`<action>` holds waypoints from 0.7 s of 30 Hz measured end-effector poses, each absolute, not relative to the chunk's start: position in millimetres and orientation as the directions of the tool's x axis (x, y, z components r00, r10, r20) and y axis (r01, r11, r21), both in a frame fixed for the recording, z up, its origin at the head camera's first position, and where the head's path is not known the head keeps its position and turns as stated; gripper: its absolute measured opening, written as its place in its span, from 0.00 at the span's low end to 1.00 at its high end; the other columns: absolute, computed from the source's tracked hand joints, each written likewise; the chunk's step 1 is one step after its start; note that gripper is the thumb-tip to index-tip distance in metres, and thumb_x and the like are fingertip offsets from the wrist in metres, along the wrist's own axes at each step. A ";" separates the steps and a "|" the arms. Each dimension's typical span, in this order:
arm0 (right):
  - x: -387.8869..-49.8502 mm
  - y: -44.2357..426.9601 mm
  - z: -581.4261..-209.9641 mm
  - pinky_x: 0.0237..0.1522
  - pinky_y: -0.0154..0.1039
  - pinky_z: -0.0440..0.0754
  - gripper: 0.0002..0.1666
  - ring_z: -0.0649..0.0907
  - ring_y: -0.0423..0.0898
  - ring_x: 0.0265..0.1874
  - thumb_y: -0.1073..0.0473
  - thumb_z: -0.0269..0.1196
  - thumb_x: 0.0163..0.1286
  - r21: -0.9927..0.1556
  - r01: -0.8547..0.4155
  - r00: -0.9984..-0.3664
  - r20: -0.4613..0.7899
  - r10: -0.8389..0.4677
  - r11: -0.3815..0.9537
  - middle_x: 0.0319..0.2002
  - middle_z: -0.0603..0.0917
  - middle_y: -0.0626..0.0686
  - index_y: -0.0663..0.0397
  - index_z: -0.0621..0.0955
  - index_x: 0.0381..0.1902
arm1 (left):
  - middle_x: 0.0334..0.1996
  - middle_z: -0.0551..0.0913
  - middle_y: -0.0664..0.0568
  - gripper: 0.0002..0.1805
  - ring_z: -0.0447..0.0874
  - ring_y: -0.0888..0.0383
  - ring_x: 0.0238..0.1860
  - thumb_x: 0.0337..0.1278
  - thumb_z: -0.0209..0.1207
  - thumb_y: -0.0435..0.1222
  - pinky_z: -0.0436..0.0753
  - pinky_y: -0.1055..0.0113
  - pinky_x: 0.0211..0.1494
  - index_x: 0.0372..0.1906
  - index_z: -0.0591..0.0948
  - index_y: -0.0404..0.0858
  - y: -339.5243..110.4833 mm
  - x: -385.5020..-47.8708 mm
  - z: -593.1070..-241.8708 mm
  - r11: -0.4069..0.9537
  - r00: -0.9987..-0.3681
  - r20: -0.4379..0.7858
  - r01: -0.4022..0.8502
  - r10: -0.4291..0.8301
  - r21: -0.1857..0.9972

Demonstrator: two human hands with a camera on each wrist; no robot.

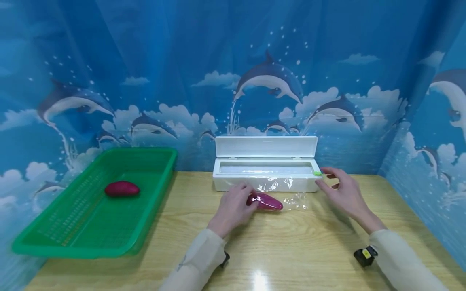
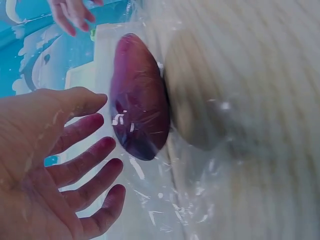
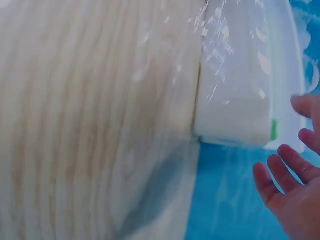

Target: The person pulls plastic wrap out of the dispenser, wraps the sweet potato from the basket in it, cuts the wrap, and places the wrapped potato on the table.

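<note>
A purple sweet potato [image 1: 268,201] lies with clear cling film [image 1: 296,201] over it, in front of a white cling film dispenser [image 1: 265,184] whose lid stands up. My left hand [image 1: 236,206] is at the sweet potato's left end. In the left wrist view, its spread, slightly bent fingers [image 2: 82,167] are beside the sweet potato [image 2: 140,100] and do not close round it. At the dispenser's right end, near the green slider [image 1: 317,173], is my right hand [image 1: 342,192]. Its fingers are loosely bent and apart, with nothing between them in the right wrist view.
A green plastic basket [image 1: 140,238] stands on the left, with another purple sweet potato [image 1: 121,188] inside. Behind the wooden table [image 1: 291,250] hangs a blue dolphin-print curtain [image 1: 204,48], which also runs along the right side.
</note>
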State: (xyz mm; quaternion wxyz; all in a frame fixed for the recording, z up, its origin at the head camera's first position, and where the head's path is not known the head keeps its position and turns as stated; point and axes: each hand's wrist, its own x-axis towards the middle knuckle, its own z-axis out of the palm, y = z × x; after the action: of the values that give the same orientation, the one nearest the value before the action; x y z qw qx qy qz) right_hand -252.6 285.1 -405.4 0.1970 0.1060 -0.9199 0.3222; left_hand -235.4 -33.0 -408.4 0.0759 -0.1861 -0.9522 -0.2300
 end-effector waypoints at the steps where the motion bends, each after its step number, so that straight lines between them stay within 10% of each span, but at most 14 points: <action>1: -256.0 287.6 -406.3 0.43 0.46 0.86 0.30 0.80 0.64 0.54 0.53 0.66 0.73 -0.557 -0.311 -0.909 0.411 -0.071 0.770 0.60 0.79 0.69 0.65 0.75 0.66 | 0.43 0.82 0.56 0.12 0.78 0.61 0.40 0.62 0.69 0.44 0.78 0.68 0.44 0.49 0.85 0.47 -32.2 -236.0 -407.4 0.823 -0.917 0.236 0.395 0.323 0.408; 10: -282.2 303.6 -418.6 0.59 0.69 0.77 0.50 0.75 0.72 0.64 0.39 0.64 0.72 -0.653 -0.181 -0.981 0.177 -0.084 0.736 0.72 0.68 0.72 0.61 0.60 0.78 | 0.49 0.86 0.54 0.11 0.81 0.59 0.48 0.67 0.64 0.43 0.82 0.66 0.51 0.50 0.86 0.48 -5.4 -256.4 -379.5 0.756 -0.863 0.280 0.503 0.420 0.418; 21: -295.4 306.4 -428.2 0.48 0.50 0.88 0.50 0.84 0.68 0.56 0.41 0.65 0.72 -0.691 -0.196 -0.981 0.142 -0.136 0.696 0.65 0.75 0.73 0.54 0.57 0.81 | 0.55 0.84 0.57 0.13 0.82 0.59 0.57 0.71 0.59 0.45 0.82 0.66 0.61 0.55 0.83 0.49 42.6 -291.4 -365.2 0.674 -0.794 0.244 0.603 0.556 0.426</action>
State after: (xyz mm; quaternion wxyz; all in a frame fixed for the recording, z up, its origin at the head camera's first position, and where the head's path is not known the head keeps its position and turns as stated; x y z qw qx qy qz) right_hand -295.4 306.4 -428.2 0.0397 0.0903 -0.9200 0.3794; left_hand -291.4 42.6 -365.2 0.0470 -0.3172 -0.9137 -0.2497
